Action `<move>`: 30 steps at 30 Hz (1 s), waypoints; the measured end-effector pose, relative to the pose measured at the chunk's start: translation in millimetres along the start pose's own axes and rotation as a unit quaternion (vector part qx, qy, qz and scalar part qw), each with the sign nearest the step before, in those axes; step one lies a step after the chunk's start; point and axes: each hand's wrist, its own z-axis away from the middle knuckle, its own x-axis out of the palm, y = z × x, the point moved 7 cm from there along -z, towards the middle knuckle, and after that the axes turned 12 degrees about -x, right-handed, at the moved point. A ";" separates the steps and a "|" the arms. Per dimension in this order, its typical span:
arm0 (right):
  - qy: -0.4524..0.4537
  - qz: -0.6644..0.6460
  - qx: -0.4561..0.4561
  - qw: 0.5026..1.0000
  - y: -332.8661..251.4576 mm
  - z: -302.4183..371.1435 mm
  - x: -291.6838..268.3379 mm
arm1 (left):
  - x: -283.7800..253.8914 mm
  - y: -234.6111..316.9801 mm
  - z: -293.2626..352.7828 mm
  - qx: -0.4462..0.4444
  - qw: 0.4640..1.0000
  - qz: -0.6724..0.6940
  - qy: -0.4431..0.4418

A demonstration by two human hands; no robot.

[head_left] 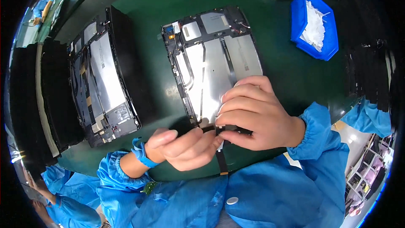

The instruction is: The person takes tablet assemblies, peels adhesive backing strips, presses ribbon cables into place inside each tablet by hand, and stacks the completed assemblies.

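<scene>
Silver and black-framed, the flat rectangular device (215,61) is being supported by the green desk (276,38), probably stiff, best held by its rims; the thin black ribbon cable (221,162) looks fragile. The device's near end is being partly covered by the curled left hand (192,147) and right hand (255,114); their pinch cannot be told.

Flat device (214,65) silver, black-edged; bin (298,19) blue (strips (314,27) inside white); sleeves (322,126) blue; tabletop (145,21) dark green
</scene>
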 end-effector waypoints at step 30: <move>-0.118 0.118 -0.130 0.977 -15.3 20.3 3.1 | 66.2 -61.3 -17.1 -0.397 0.890 0.176 -0.138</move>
